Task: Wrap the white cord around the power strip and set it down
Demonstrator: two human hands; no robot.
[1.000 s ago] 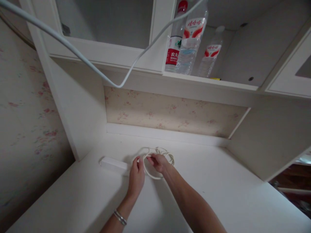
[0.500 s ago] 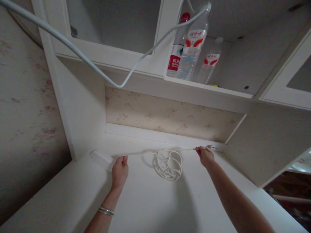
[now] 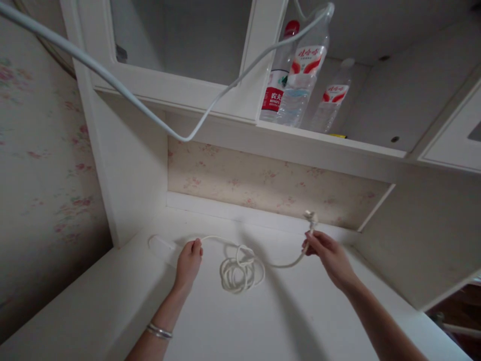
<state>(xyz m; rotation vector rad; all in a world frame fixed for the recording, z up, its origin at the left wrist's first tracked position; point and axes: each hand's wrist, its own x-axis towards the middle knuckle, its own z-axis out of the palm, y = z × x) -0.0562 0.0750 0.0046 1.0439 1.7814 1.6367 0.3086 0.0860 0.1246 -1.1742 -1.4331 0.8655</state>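
A white power cord [image 3: 240, 275] lies in a loosely tangled coil on the white desktop between my hands. My left hand [image 3: 190, 260] pinches the cord to the left of the coil. Beside that hand, a white block [image 3: 164, 245], seemingly a power strip, lies partly washed out against the surface. My right hand [image 3: 326, 249] grips the cord's other end just below the plug [image 3: 311, 216], which points up and shows blurred. From this hand the cord sags in a curve back to the coil.
Overhead, a thick white cable [image 3: 150, 113] hangs across the view from the left. Plastic bottles [image 3: 302, 75] stand in the open cabinet [image 3: 330, 138] above. A side panel [image 3: 424, 230] bounds the desktop on the right, flowered wallpaper [image 3: 56, 150] the left.
My right hand has lifted the plug end upward, and the cord that was stretched taut now sags. The coil has dropped lower and leftward. My left hand stays almost in place.
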